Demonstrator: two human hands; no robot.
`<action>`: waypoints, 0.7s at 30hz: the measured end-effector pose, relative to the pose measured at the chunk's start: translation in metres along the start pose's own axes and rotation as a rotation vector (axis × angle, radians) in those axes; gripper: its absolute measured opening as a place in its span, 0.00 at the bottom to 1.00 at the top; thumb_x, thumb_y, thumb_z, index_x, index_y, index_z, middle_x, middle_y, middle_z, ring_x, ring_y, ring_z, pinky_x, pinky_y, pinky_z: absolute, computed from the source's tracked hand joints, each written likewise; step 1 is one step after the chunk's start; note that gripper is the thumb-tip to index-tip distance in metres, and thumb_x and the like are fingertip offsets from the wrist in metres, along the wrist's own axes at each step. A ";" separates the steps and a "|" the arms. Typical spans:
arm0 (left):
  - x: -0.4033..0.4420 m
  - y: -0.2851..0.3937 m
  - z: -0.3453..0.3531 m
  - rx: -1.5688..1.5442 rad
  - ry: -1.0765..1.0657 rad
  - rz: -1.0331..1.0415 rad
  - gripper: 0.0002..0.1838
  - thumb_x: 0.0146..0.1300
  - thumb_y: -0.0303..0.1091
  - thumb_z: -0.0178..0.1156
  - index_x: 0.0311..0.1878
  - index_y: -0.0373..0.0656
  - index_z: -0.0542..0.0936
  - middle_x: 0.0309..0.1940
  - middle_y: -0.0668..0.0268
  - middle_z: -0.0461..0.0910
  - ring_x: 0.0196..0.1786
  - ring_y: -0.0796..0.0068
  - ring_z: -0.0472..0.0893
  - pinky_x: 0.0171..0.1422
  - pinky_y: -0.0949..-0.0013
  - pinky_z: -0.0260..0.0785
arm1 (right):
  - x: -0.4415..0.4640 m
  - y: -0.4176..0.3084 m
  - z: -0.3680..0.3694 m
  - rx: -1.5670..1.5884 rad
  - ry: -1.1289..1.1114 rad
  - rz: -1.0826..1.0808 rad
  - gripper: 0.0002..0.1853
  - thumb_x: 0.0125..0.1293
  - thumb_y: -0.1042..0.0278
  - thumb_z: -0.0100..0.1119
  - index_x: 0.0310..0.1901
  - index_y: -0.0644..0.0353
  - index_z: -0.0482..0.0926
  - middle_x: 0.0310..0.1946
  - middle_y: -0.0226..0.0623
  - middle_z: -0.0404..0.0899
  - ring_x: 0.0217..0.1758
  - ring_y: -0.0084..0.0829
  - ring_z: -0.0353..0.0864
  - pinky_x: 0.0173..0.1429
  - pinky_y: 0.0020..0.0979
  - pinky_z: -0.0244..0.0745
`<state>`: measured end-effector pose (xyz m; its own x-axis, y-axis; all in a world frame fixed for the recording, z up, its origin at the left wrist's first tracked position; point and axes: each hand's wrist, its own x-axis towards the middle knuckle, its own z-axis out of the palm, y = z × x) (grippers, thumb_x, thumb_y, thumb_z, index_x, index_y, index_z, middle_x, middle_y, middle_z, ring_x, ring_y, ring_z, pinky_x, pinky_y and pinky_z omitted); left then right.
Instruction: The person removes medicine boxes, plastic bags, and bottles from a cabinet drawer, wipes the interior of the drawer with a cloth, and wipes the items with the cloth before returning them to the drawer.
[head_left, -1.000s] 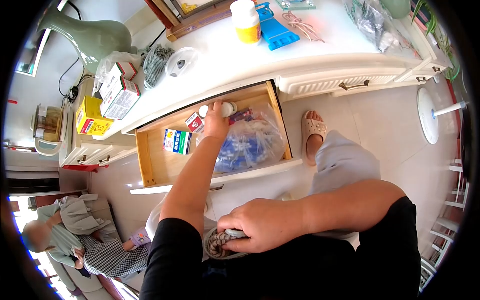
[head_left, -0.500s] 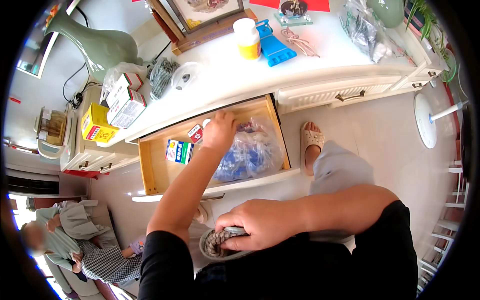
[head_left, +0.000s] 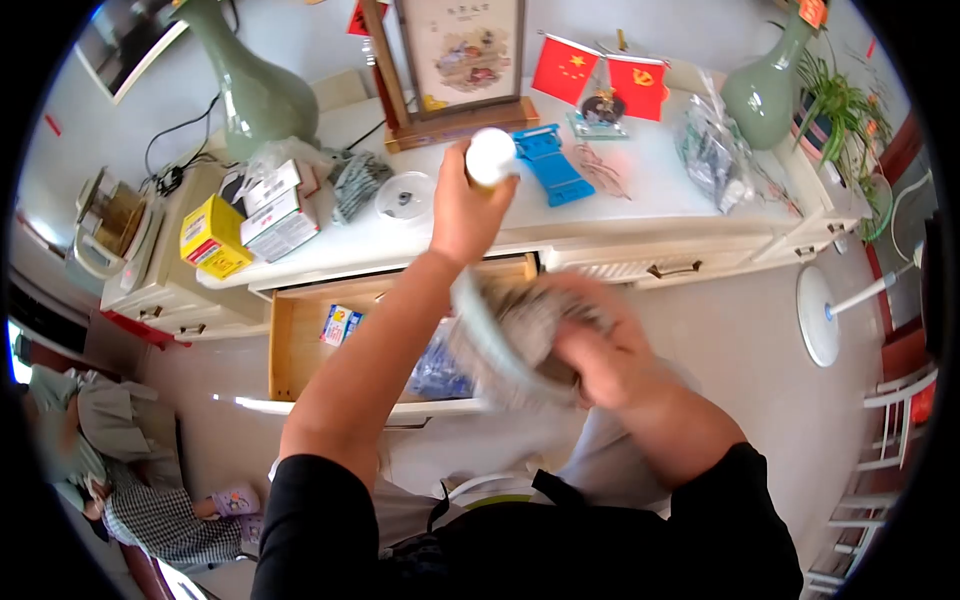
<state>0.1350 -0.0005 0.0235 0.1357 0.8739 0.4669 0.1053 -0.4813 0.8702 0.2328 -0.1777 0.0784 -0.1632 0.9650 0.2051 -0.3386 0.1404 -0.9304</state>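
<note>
My left hand (head_left: 472,205) is closed round a white-capped bottle (head_left: 491,157) above the cabinet top, beside a blue plastic holder (head_left: 553,165). Blurred by motion, my right hand (head_left: 605,350) grips a light-rimmed container (head_left: 490,330) with grey-brown woven or rope-like material in it, in front of the cabinet. Below my left forearm the wooden drawer (head_left: 290,345) stands open. It holds a small blue and white box (head_left: 340,325) and a clear bag with blue contents (head_left: 440,368); my forearm and the container hide part of it.
Boxes, a grey-green cloth bundle (head_left: 358,185) and a clear round lid (head_left: 405,198) lie on the cabinet top (head_left: 350,235). Behind them are a framed picture (head_left: 465,55), small red flags and green vases. A person sits at the lower left; a white fan (head_left: 818,315) stands right.
My left hand has risen from the drawer to the cabinet top and taken hold of the bottle. My right hand has lifted the container from near my lap. The view has tilted up.
</note>
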 end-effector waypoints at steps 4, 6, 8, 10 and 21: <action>-0.063 0.018 -0.047 0.167 -0.049 0.186 0.25 0.40 0.25 0.66 0.46 0.37 0.70 0.40 0.53 0.72 0.46 0.53 0.72 0.50 0.60 0.65 | 0.037 0.002 0.001 -0.610 0.099 -0.475 0.17 0.57 0.73 0.55 0.50 0.62 0.70 0.49 0.40 0.72 0.53 0.36 0.71 0.57 0.33 0.64; -0.095 0.045 -0.063 0.182 -0.172 0.162 0.21 0.41 0.25 0.64 0.42 0.38 0.73 0.40 0.55 0.74 0.44 0.54 0.74 0.48 0.61 0.66 | 0.048 0.023 0.018 -0.962 -0.052 -0.570 0.18 0.53 0.72 0.58 0.48 0.60 0.71 0.51 0.46 0.69 0.53 0.48 0.69 0.57 0.39 0.65; -0.120 0.040 -0.074 0.095 -0.145 0.030 0.16 0.43 0.25 0.63 0.38 0.39 0.74 0.34 0.59 0.77 0.38 0.62 0.77 0.41 0.66 0.69 | 0.051 0.044 0.032 -0.877 -0.169 -0.527 0.17 0.52 0.72 0.59 0.46 0.60 0.72 0.50 0.46 0.70 0.50 0.44 0.71 0.53 0.39 0.67; -0.136 0.053 -0.090 0.087 -0.093 -0.056 0.17 0.43 0.25 0.64 0.39 0.38 0.73 0.32 0.60 0.76 0.36 0.67 0.77 0.42 0.68 0.68 | 0.058 0.052 0.042 -0.830 -0.239 -0.441 0.15 0.54 0.71 0.58 0.45 0.61 0.72 0.47 0.47 0.72 0.46 0.42 0.73 0.49 0.35 0.68; -0.175 0.045 -0.120 -0.490 -0.122 -0.411 0.26 0.70 0.44 0.35 0.66 0.39 0.49 0.59 0.62 0.60 0.59 0.76 0.61 0.63 0.72 0.52 | 0.062 0.077 0.053 -0.196 -0.083 -0.115 0.18 0.63 0.69 0.50 0.54 0.64 0.66 0.46 0.42 0.74 0.48 0.29 0.74 0.55 0.28 0.66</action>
<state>-0.0019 -0.1670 -0.0004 0.2937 0.9521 0.0849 -0.2851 0.0025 0.9585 0.1477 -0.1188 0.0360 -0.2119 0.9199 0.3300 -0.1743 0.2967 -0.9389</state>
